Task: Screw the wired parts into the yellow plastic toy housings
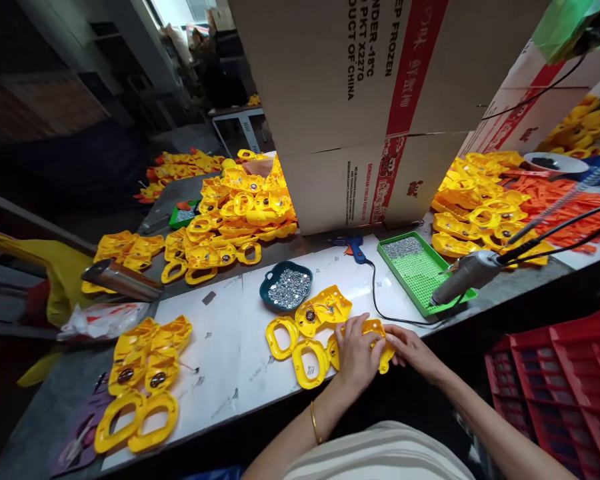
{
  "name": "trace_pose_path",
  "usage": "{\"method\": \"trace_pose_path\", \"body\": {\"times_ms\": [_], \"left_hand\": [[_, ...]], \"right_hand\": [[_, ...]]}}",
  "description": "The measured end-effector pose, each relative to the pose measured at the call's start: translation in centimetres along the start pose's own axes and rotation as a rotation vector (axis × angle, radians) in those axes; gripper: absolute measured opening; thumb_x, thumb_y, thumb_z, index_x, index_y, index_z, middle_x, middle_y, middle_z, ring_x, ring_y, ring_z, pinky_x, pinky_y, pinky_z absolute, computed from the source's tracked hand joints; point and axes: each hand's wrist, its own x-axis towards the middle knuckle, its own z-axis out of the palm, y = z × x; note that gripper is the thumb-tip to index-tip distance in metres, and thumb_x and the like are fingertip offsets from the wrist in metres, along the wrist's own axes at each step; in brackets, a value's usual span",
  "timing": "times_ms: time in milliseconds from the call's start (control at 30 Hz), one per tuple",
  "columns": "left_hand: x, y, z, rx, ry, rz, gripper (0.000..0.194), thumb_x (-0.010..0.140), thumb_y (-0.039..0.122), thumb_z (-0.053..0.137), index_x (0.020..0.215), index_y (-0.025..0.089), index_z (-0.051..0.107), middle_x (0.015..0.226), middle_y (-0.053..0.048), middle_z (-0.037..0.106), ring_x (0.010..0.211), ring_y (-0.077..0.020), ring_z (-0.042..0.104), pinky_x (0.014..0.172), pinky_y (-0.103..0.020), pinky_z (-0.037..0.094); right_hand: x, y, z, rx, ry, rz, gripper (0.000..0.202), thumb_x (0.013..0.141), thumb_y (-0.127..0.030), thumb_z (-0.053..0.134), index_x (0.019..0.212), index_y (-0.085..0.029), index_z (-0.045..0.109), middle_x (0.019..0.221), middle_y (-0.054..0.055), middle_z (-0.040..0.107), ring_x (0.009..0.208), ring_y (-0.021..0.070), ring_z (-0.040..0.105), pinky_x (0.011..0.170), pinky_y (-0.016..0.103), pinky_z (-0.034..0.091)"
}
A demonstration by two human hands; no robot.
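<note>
Close to the table's front edge, my left hand (pixel 357 352) lies over a yellow plastic shell half (pixel 375 327), its fingers curled on the part. My right hand (pixel 411 348) pinches the same shell at its right end. Part of this piece, including its middle, is hidden under my fingers; its loop handle (pixel 300 371) sticks out to the left. Right behind it rests another yellow shell half (pixel 325 310), with a round metal piece and thin wires inside. A dark teal dish (pixel 286 285) of small metal screws stands just beyond.
A green tray (pixel 433 280) with screws holds a corded grey electric screwdriver (pixel 465 277) across its right side. A blue glue gun (pixel 355 250) lies behind. Two yellow shells (pixel 150 360) sit at left. Heaped yellow parts (pixel 235 213) flank a tall cardboard box (pixel 370 120). Red crates (pixel 560 380) stand right.
</note>
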Motion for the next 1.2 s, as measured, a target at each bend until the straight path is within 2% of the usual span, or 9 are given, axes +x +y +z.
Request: {"method": "trace_pose_path", "body": {"times_ms": [200, 400, 633, 733, 833, 900, 1000, 1067, 1200], "left_hand": [[2.0, -0.6, -2.4, 0.034, -0.089, 0.239, 0.027, 0.086, 0.037, 0.068, 0.110, 0.024, 0.067, 0.116, -0.005, 0.069, 0.115, -0.0272, 0.052, 0.095, -0.047, 0.039], [3.6, -1.8, -2.2, 0.103, -0.142, 0.384, 0.036, 0.087, 0.045, 0.064, 0.119, 0.029, 0.066, 0.110, -0.004, 0.070, 0.110, -0.0254, 0.052, 0.091, -0.042, 0.037], [3.5, -2.0, -1.4, 0.188, -0.134, 0.241, 0.039, 0.093, 0.050, 0.053, 0.118, 0.025, 0.067, 0.113, -0.007, 0.070, 0.113, -0.0259, 0.052, 0.091, -0.039, 0.038], [2.9, -2.0, -1.9, 0.204, -0.103, 0.222, 0.044, 0.092, 0.051, 0.055, 0.125, 0.024, 0.063, 0.118, -0.007, 0.068, 0.115, -0.0261, 0.052, 0.094, -0.040, 0.038], [1.6, -2.8, -2.9, 0.222, 0.044, 0.202, 0.045, 0.088, 0.053, 0.060, 0.123, 0.026, 0.064, 0.123, -0.007, 0.065, 0.115, -0.0253, 0.052, 0.099, -0.040, 0.037], [0.5, -4.0, -4.0, 0.277, 0.253, 0.063, 0.037, 0.088, 0.047, 0.061, 0.117, 0.024, 0.068, 0.123, -0.008, 0.064, 0.116, -0.0254, 0.051, 0.101, -0.040, 0.037], [-1.1, -6.3, -5.7, 0.399, 0.515, -0.279, 0.033, 0.089, 0.038, 0.060, 0.115, 0.019, 0.068, 0.126, -0.013, 0.060, 0.118, -0.0291, 0.047, 0.100, -0.044, 0.037], [-1.9, -7.6, -6.5, 0.447, 0.543, -0.418, 0.031, 0.089, 0.038, 0.061, 0.111, 0.019, 0.070, 0.130, -0.014, 0.057, 0.121, -0.0313, 0.045, 0.100, -0.047, 0.037], [-2.8, -8.6, -6.7, 0.454, 0.488, -0.445, 0.025, 0.088, 0.038, 0.062, 0.106, 0.023, 0.073, 0.131, -0.012, 0.058, 0.121, -0.0302, 0.046, 0.101, -0.047, 0.036]], "right_hand": [[-0.4, -0.7, -0.8, -0.070, -0.038, 0.003, 0.066, 0.080, -0.065, 0.058, 0.118, -0.012, 0.056, 0.076, 0.002, 0.061, 0.051, 0.0080, 0.050, 0.047, 0.022, 0.037], [0.4, -1.2, -2.1, -0.145, -0.107, 0.015, 0.061, 0.082, -0.061, 0.059, 0.119, -0.013, 0.056, 0.090, 0.005, 0.063, 0.051, 0.0068, 0.052, 0.045, 0.022, 0.036], [2.0, -1.3, -2.6, -0.225, -0.163, 0.108, 0.069, 0.082, -0.067, 0.053, 0.121, -0.011, 0.058, 0.052, -0.004, 0.054, 0.042, 0.0109, 0.048, 0.043, 0.024, 0.038], [1.6, -3.1, -2.7, -0.384, -0.162, 0.125, 0.069, 0.087, -0.066, 0.044, 0.127, -0.011, 0.056, 0.054, 0.000, 0.059, 0.043, 0.0153, 0.054, 0.046, 0.029, 0.045], [1.5, -6.0, -2.1, -0.633, 0.039, -0.099, 0.054, 0.089, -0.057, 0.048, 0.118, -0.015, 0.064, 0.076, 0.007, 0.069, 0.050, 0.0154, 0.057, 0.055, 0.032, 0.048], [2.4, -7.9, -0.9, -0.749, 0.154, -0.348, 0.040, 0.092, -0.048, 0.049, 0.107, -0.018, 0.070, 0.094, 0.009, 0.069, 0.058, 0.0137, 0.057, 0.064, 0.033, 0.048], [5.7, -10.0, 2.1, -0.876, 0.054, -0.496, 0.031, 0.094, -0.037, 0.047, 0.103, -0.020, 0.072, 0.094, 0.006, 0.068, 0.071, 0.0156, 0.061, 0.068, 0.030, 0.045], [8.2, -10.6, 4.5, -0.967, -0.053, -0.492, 0.029, 0.095, -0.032, 0.047, 0.108, -0.022, 0.070, 0.101, 0.006, 0.068, 0.081, 0.0173, 0.063, 0.067, 0.029, 0.043], [11.5, -10.7, 8.4, -1.150, -0.200, -0.415, 0.031, 0.095, -0.029, 0.044, 0.115, -0.026, 0.067, 0.111, 0.006, 0.067, 0.088, 0.0195, 0.063, 0.063, 0.028, 0.039]]}}
